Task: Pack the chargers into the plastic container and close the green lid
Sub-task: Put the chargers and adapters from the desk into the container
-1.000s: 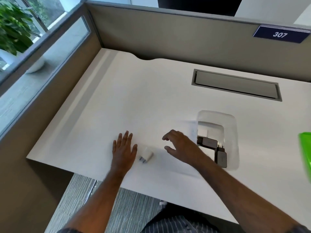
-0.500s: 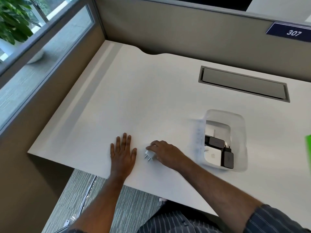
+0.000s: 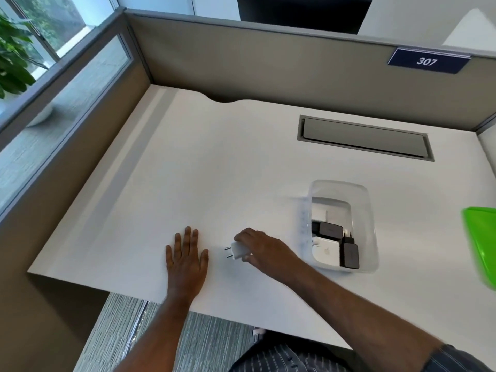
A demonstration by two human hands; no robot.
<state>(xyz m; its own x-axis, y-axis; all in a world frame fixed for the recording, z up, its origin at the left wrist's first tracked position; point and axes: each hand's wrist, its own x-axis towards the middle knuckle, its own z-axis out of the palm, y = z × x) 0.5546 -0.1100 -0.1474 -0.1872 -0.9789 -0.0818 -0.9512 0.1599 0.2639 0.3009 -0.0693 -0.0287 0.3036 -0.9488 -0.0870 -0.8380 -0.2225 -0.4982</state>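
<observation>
A small white charger [image 3: 238, 250] with two pins pointing left lies on the white desk [image 3: 214, 170], and my right hand [image 3: 261, 249] is closed over it, thumb and fingers on its sides. My left hand [image 3: 187, 257] rests flat on the desk just left of it, fingers spread, holding nothing. The clear plastic container [image 3: 369, 210] stands open to the right of my right hand. Inside it lie a white charger [image 3: 326, 251], two black chargers [image 3: 349, 255] and a white one further back. The green lid [image 3: 481, 242] lies at the right edge, partly out of view.
A grey cable hatch [image 3: 365, 138] is set into the desk behind the container. Grey partition walls [image 3: 268, 63] close off the back and left. The desk's front edge runs just under my forearms.
My right hand has moved left from beside the container to the loose white charger and closed on it. My left hand has stayed flat on the desk.
</observation>
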